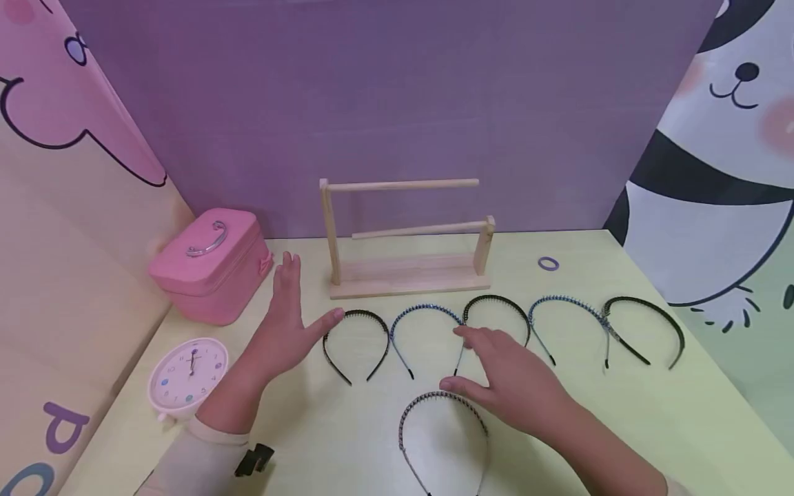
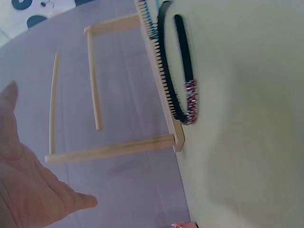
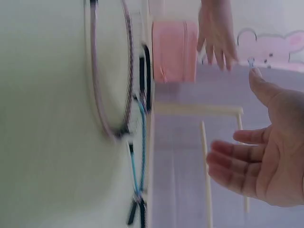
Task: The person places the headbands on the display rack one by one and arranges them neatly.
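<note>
My left hand (image 1: 284, 337) hovers over the table with fingers straight and thumb spread, its thumb tip near the leftmost black headband (image 1: 366, 313). My right hand (image 1: 517, 382) is above the table too, fingers extended and holding nothing; it overlaps part of the middle black headband (image 1: 496, 297) in the head view. Between those two lies a blue headband (image 1: 426, 306). A second blue headband (image 1: 566, 298) and another black one (image 1: 657, 308) continue the row to the right. Nearer to me, a pinkish-grey headband (image 1: 443, 395) lies below the row. Both palms show bare in the wrist views.
Behind the row stands a wooden two-bar rack (image 1: 409, 282). To the left are a pink case (image 1: 214, 265) with a silver handle and a pink clock (image 1: 188, 375). A purple ring (image 1: 548, 263) lies back right; a black clip (image 1: 254, 459) sits by the left sleeve.
</note>
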The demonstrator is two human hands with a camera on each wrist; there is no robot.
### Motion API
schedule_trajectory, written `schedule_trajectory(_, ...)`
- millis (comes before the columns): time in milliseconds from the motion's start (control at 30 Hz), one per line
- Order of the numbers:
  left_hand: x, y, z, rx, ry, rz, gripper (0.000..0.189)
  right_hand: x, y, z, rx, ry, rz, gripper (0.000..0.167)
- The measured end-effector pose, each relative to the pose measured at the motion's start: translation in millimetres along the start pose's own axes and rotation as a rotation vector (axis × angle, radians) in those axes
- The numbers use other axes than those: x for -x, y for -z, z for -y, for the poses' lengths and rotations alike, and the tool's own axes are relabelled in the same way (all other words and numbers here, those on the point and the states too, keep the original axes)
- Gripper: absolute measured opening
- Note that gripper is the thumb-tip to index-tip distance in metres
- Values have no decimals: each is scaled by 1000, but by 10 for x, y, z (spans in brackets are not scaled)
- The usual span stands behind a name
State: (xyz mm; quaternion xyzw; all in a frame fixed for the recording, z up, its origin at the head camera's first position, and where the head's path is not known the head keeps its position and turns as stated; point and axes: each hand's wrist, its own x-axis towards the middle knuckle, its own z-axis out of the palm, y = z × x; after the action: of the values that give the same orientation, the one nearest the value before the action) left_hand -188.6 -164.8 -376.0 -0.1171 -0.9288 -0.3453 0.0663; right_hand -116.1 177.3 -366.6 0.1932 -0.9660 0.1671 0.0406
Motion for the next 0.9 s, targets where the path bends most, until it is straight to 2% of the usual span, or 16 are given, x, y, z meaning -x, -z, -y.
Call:
schedule_trajectory(100,-140,68,47,90,45,26,108,22,-78,147,-68,-18,108,81)
schedule_trajectory(200,-265,110,104,148,90,38,107,46,-183,258,-118,3,232,78)
schedule_trajectory(300,-386,129,136,232,106,37,105,85,-299,333,-138,30,342,73)
schedule_trajectory(400,-508,137,169,309,120,42,104,106,-411,398,-121,39,414,67)
schedule_trajectory(500,-657,129,222,330,156,49,105,69,-514,460,-57,42,440,65)
schedule_trajectory(633,-883,89,251,329,189,73,107,-9,-635,517,26,43,407,63)
schedule_trajectory(800,-1128,13,255,374,210,97,103,-83,-735,515,27,28,375,52)
schedule_trajectory(900,-1229,-34,258,391,214,87,97,-106,-757,495,-19,10,403,42)
